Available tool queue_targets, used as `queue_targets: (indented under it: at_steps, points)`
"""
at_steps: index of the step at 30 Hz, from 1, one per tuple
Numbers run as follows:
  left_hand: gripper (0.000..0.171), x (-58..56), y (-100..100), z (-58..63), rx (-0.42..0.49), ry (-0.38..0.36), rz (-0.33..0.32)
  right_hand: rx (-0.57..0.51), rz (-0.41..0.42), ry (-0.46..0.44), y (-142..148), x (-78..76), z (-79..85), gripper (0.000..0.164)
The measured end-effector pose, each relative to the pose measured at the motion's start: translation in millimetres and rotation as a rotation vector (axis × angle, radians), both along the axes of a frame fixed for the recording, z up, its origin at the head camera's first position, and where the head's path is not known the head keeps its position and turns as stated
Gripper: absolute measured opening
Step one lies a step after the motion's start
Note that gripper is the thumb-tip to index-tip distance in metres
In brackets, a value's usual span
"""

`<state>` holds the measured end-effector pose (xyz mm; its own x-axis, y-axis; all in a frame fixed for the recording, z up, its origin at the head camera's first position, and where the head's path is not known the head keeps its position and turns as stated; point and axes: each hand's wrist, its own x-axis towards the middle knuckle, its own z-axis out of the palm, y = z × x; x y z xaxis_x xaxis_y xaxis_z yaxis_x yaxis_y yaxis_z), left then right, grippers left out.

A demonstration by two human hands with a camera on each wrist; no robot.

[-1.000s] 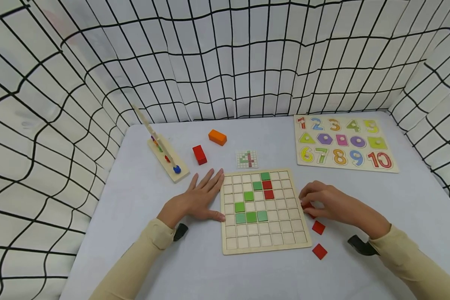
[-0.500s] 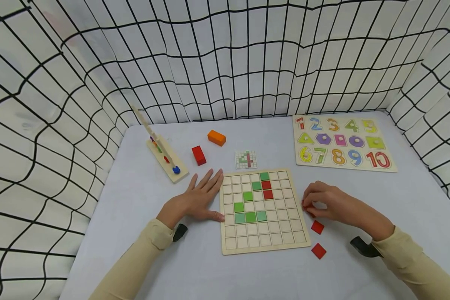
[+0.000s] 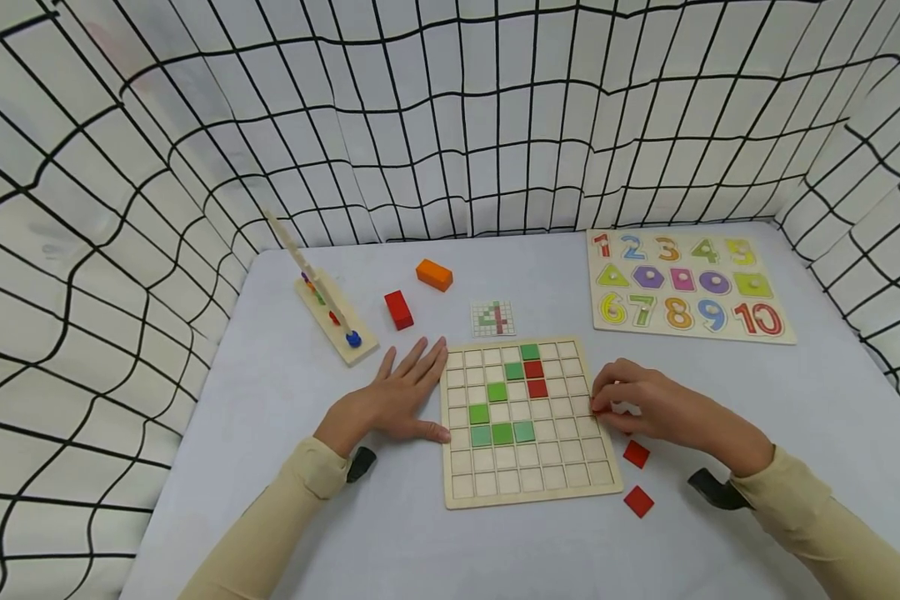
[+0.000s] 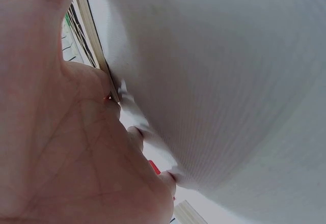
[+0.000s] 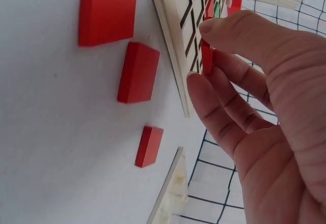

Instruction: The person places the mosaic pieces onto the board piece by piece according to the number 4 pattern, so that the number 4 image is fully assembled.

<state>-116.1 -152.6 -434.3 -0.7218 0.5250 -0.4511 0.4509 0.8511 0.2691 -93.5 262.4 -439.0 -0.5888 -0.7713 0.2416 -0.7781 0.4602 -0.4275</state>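
My left hand lies with straight, spread fingers on the table, its thumb and fingertips at the left edge of a wooden grid board. Several green tiles and two red tiles sit in the board's squares. My right hand is over the board's right edge. In the right wrist view, it pinches a red square tile between thumb and fingers, off the table. Below it, loose red tiles lie on the cloth; the head view shows two, with the hand covering the spot above them.
A small pattern card lies behind the board. Red and orange blocks stand at the back left, beside a wooden bead frame. A number puzzle board lies at the back right. Black netting surrounds the white table.
My right hand, first low at the loose tiles beside the board, has moved left to the board's right edge with a red tile. The left hand has stayed put.
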Motion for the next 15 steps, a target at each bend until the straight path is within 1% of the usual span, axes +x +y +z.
queue_targets:
  at_steps: [4, 15]
  points:
    - [0.128, 1.4, 0.3, 2.0, -0.014, 0.011, -0.002, 0.007, 0.014, -0.026, -7.1, -1.3, 0.8, 0.023]
    - [0.128, 2.4, 1.9, 4.0, -0.024, 0.011, 0.005, 0.001, 0.047, -0.034, -26.8, -4.1, 3.8, 0.019]
